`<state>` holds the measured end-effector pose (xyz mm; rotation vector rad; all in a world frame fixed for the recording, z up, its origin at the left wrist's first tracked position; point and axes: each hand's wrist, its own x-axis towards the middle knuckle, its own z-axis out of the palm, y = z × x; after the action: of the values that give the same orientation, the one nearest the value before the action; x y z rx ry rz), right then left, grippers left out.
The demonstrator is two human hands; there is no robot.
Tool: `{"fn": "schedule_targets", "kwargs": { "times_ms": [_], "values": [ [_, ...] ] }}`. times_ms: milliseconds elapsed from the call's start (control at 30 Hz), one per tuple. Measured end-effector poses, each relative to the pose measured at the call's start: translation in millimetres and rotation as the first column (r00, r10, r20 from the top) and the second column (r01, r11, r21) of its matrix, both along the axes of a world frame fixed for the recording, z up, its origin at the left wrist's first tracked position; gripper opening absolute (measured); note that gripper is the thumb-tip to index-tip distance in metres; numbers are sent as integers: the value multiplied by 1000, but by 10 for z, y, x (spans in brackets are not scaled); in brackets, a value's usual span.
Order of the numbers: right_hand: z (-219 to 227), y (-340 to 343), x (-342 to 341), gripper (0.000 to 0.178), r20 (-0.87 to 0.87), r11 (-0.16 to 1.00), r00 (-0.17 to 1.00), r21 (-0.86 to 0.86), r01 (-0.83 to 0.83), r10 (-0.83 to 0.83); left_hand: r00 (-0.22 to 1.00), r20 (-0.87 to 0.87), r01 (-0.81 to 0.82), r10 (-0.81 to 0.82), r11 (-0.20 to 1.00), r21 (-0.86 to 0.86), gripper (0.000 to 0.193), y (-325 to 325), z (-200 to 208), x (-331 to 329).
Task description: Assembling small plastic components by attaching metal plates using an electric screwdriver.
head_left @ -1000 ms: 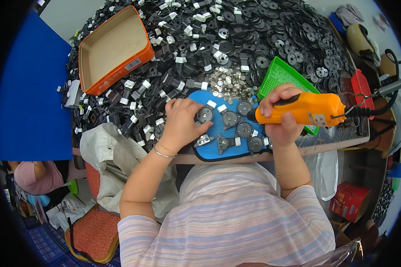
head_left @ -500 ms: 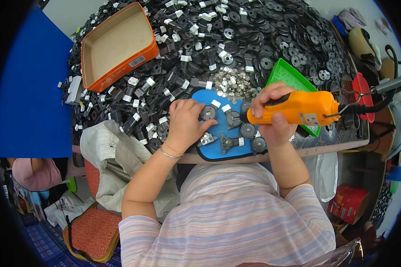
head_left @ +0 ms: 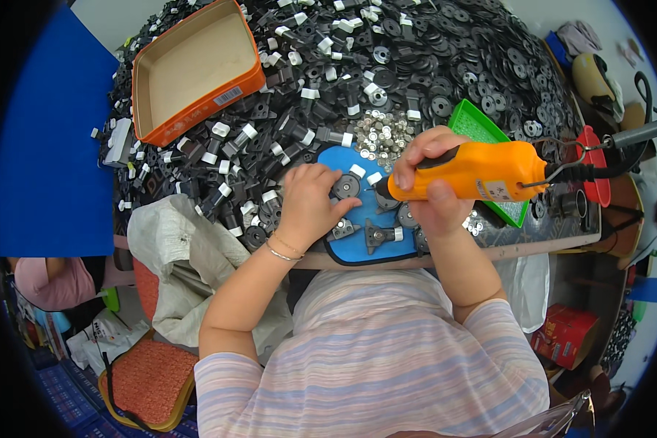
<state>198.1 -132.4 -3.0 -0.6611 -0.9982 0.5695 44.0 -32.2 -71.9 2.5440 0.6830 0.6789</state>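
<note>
My right hand is wrapped round an orange electric screwdriver with a black nose. The nose points left at the black wheel parts on a blue mat; the tip is too small to tell what it touches. Thumb and forefinger of my left hand bracket a round black wheel part with a white tab. Below it a similar black part with a white end lies on the mat. A smaller part with metal on it sits under my left thumb. My right hand hides some other wheel parts.
Heaps of black parts and black discs cover the far table. Small silver metal pieces lie beyond the mat. An orange box stands far left, a green tray right. A cable trails from the screwdriver.
My right hand and the screwdriver have moved slightly left, closer to the left hand. The left hand stays around the wheel part. The whole view has shifted a little.
</note>
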Motion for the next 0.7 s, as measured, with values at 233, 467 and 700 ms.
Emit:
{"fn": "schedule_targets", "kwargs": {
  "times_ms": [233,467,700],
  "values": [
    [-56,108,-9,37,-22,1000,999,8,-25,25,1000,-5,-25,24,999,-43,45,-30,3,19],
    [-78,143,-3,36,-1,1000,1000,9,-19,19,1000,22,-12,14,995,-98,47,-36,9,-31],
    [-61,158,-13,36,3,1000,1000,13,-22,22,999,30,-34,36,996,-80,47,-22,-24,-45]
  ]
}}
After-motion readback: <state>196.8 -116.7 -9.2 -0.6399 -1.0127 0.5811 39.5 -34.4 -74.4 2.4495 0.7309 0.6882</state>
